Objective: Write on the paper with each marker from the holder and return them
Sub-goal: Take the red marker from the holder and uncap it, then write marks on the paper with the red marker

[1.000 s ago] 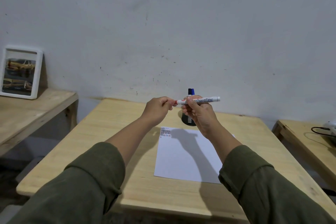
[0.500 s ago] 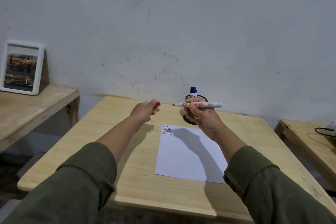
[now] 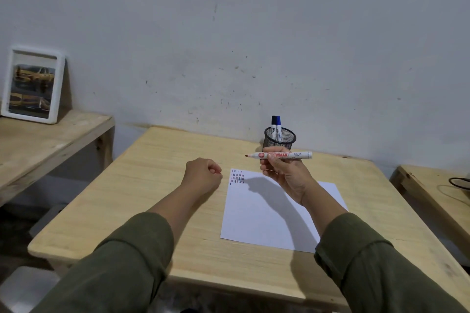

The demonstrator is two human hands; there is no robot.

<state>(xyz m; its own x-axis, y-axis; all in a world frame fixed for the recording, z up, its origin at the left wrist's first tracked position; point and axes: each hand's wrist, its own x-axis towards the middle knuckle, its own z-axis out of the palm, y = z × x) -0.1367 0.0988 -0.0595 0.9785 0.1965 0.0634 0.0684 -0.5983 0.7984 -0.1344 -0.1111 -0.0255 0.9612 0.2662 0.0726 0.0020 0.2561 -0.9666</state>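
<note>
A grey-white wall point(image 3: 254, 33), scuffed with small dark marks, fills the upper part of the view. Against it stand three pale wooden surfaces: one central table point(image 3: 142, 198), one shelf-like bench point(image 3: 45, 145) to the left, and the corner of another bench point(image 3: 437, 190) to the right with a dark cable point(image 3: 457, 183) lying on it. One white picture frame point(image 3: 33, 85) leans on the wall on the left bench.

One sheet of white paper point(image 3: 267, 218) lies flat on the table, with short rows of small marker strokes point(image 3: 237, 177) in its far left corner. One black mesh holder point(image 3: 279, 138) stands on the table beyond the paper, near the wall, with two capped markers upright in it: one black-capped point(image 3: 273, 124) and one blue-capped point(image 3: 278, 125).

Two hands in olive-green sleeves reach out over the table. The right hand point(image 3: 284, 173) pinches one uncapped red marker point(image 3: 279, 155) held level above the paper's far edge, just in front of the holder, tip pointing left. The left hand point(image 3: 203, 175) is curled into a loose fist left of the paper; a trace of red shows at its fingertips, but I cannot tell what it holds.
</note>
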